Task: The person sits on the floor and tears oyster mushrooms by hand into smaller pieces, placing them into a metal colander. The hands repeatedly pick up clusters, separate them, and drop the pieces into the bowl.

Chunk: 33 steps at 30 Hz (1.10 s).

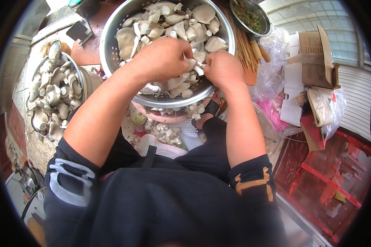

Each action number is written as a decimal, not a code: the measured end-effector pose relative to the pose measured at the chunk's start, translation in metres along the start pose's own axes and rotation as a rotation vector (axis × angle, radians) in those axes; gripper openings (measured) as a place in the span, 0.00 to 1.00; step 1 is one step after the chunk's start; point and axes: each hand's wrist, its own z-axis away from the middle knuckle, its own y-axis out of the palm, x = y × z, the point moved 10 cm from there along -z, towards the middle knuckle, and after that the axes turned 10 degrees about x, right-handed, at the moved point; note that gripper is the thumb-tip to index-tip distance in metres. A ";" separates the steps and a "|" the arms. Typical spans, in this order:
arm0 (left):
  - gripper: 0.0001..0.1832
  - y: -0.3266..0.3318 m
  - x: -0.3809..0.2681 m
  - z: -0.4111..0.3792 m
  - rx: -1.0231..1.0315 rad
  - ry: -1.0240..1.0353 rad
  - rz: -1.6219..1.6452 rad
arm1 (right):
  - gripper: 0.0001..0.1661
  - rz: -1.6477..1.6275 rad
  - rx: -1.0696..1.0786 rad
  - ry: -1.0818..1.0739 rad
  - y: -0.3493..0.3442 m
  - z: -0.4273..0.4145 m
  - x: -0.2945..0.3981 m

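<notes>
A stainless steel colander (107, 58) stands in front of me, heaped with torn pale oyster mushrooms (204, 14). Over its near side, my left hand (165, 58) and my right hand (224, 69) meet at a small oyster mushroom piece (198, 70). The fingertips of my right hand pinch its white stem end. My left thumb and fingers close on its other side, and part of the piece is hidden behind them. More mushroom pieces (173, 83) lie beneath both hands, inside the colander.
A full bucket of whole oyster mushrooms (57, 95) stands at left, near a phone-like device on a stand (79, 31). Bamboo skewers (245, 55), wooden handles (255, 49) and a metal bowl of leafy food (267, 26) lie right. Below is a pink basin (160, 117); cardboard boxes (313, 58) stand farther right.
</notes>
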 end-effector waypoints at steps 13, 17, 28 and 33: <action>0.33 0.023 0.021 0.006 0.078 -0.243 1.068 | 0.08 -0.789 -0.285 -0.267 -0.065 0.059 0.015; 0.22 0.017 0.009 -0.003 0.043 -0.046 1.197 | 0.10 -0.555 -0.524 -0.463 -0.084 0.080 0.040; 0.24 0.002 0.003 0.004 -0.095 0.072 1.246 | 0.23 -1.469 -0.295 -0.189 -0.053 0.053 -0.003; 0.24 0.011 -0.003 0.007 -0.044 0.033 1.200 | 0.20 -1.609 -0.180 -0.253 -0.044 0.049 0.014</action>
